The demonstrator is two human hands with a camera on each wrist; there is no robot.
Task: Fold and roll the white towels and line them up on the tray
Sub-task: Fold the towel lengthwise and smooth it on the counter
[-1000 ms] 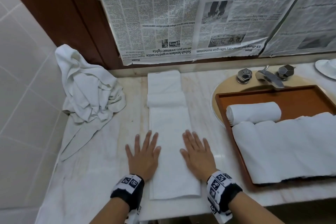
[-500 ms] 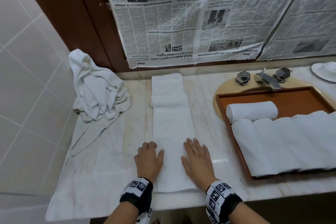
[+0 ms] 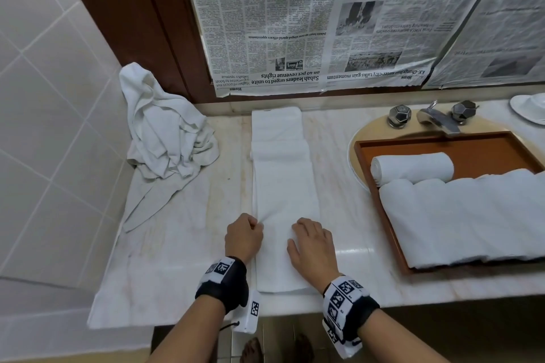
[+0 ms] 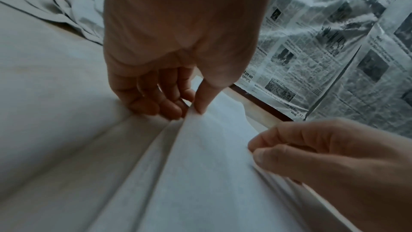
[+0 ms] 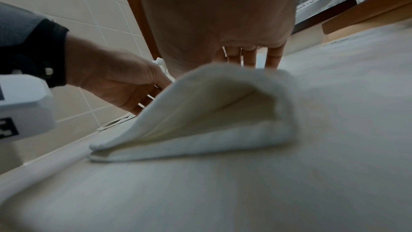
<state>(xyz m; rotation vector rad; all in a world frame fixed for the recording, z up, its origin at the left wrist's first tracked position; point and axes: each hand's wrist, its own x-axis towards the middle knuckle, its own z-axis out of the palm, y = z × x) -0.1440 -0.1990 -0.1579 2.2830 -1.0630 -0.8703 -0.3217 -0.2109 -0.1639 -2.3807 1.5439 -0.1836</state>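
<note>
I am pinching the long folded towel point(image 3: 284, 200) at both edges near its close end: my left hand point(image 3: 243, 237) is curling finger and thumb on one edge, my right hand point(image 3: 313, 244) gripping the other. It is lying lengthwise on the surface point(image 3: 182, 244), not yet rolled. Rolled towels point(image 3: 413, 168) are already filling the tray point(image 3: 483, 150) (the crumpled pile point(image 3: 168, 138) is awaiting its turn).

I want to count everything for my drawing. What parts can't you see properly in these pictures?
- Rolled towels on the tray: the head view's right edge cuts them off, so no full count.
- Right hand fingertips: in the head view they curl out of sight; in the right wrist view the lifted folded towel covers them.
- White dish: cut by the edge.
- Newspaper small print: too small.
</note>
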